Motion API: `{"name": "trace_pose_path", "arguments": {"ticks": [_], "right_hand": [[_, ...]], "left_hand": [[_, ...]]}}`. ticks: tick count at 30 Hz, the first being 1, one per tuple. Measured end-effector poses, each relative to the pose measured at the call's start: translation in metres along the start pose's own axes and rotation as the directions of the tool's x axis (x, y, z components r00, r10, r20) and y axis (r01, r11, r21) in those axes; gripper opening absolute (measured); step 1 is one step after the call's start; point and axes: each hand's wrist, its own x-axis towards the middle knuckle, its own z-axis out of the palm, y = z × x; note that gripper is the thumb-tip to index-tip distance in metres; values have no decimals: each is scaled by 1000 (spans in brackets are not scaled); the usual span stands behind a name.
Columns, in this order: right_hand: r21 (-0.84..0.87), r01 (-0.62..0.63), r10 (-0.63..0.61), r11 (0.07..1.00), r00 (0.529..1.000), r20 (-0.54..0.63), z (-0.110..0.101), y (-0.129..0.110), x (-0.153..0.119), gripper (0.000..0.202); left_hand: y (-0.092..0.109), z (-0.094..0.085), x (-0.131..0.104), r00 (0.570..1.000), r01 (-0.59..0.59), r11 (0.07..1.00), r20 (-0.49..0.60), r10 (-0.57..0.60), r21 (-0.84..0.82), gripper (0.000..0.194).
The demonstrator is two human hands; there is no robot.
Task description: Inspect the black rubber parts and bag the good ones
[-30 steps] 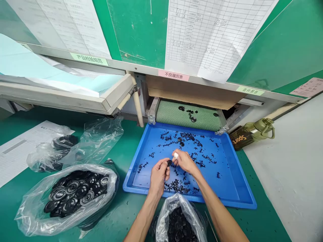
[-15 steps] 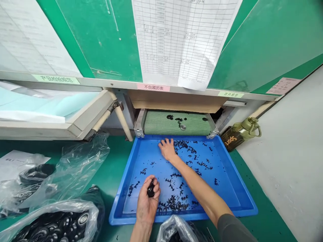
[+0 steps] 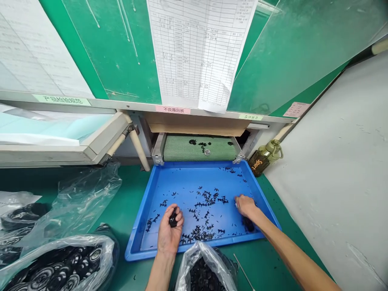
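My left hand (image 3: 170,228) is curled around black rings above the front left of a blue tray (image 3: 141,220). At the tray's right side, my right hand (image 3: 246,205) has its fingers bent down near the tray floor; what they hold, if anything, is hidden. A dark clump (image 3: 248,224) lies just below that wrist. Small black scraps (image 3: 209,197) are scattered over the tray, thickest along its front edge.
A green conveyor (image 3: 184,150) bearing a few black parts meets the tray's back edge. Clear bags of black rings (image 3: 57,266) and black scraps (image 3: 203,277) stand in front. A bottle (image 3: 262,159) is at back right, a thin rod (image 3: 243,271) at front.
My right hand has moved from the tray's back to its right side, and scraps at the back now lie nearer the middle. My left hand still holds the rings. The view has shifted.
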Motion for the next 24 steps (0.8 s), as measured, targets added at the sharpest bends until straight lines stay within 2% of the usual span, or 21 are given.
{"name": "trace_pose_path", "arguments": {"ticks": [3,7,10,13,15,18,20,22,24], "right_hand": [[85,153,-153,985,988,-5,-13,-18,1,19],[210,347,-328,914,937,-122,-28,-79,29,35],[249,407,-382,879,913,-144,-24,-119,39,34],[266,472,-461,841,881,-104,-8,-129,22,29],[284,527,-538,801,842,-47,2,-116,1,26],[327,563,-605,759,796,33,3,-72,-27,24],[342,535,-577,773,816,27,-7,-32,-37,30],[334,464,-488,820,873,-15,-17,8,-40,40],[323,402,-428,857,904,10,-20,41,-42,42]], "left_hand": [[0,1,0,1000,-3,1000,29,2,10,7],[1,2,-1,999,-22,1000,28,22,4,5],[3,2,0,1000,-22,1000,20,22,7,4],[3,3,0,999,-29,1000,18,29,12,3],[2,5,0,999,-24,1000,25,24,8,3],[2,7,-1,999,11,1000,33,-11,-3,5],[3,9,-1,999,46,999,23,-46,-13,6],[3,11,-1,997,73,997,3,-73,-26,8],[3,11,-1,996,88,996,-22,-89,-27,10]]}}
